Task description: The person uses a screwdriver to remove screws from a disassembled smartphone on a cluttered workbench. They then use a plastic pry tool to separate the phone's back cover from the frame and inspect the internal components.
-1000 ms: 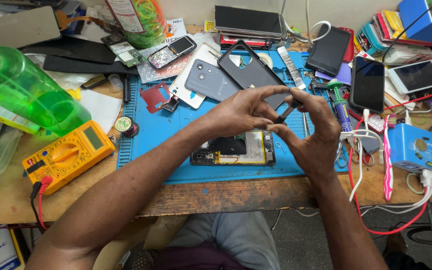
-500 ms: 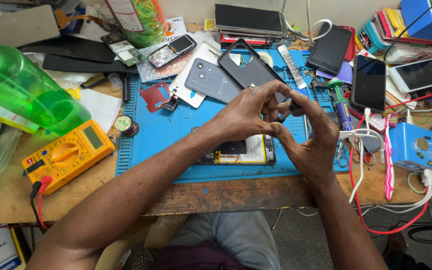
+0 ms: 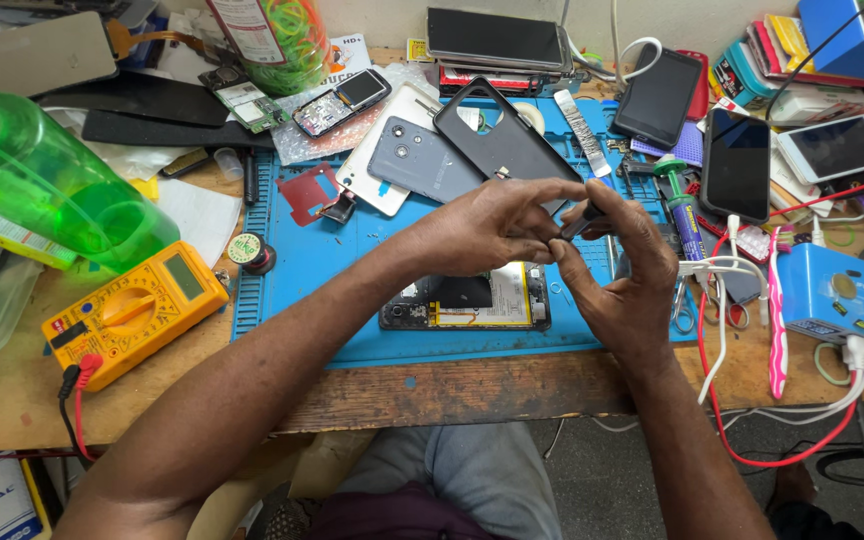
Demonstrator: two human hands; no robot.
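Note:
My left hand (image 3: 487, 228) and my right hand (image 3: 620, 270) meet above the blue work mat (image 3: 302, 260), fingertips pinched together on a small dark part (image 3: 570, 228). The part is mostly hidden by the fingers. Under the hands an opened phone (image 3: 472, 300) lies flat on the mat, its yellow-edged battery and board exposed. A dark grey phone back cover (image 3: 507, 135) and a blue-grey back cover (image 3: 420, 158) lie on the mat just beyond the hands.
A yellow multimeter (image 3: 132, 312) with red lead sits at the left, behind it a green plastic bottle (image 3: 47, 190). Several phones (image 3: 737, 165) and a blue box (image 3: 832, 295) crowd the right. Scissors (image 3: 687, 300), a pink toothbrush (image 3: 776, 310) and cables lie near my right wrist.
Both hands have stayed above the opened phone. The fingertips have closed in more tightly on the small part, and the right thumb has shifted slightly.

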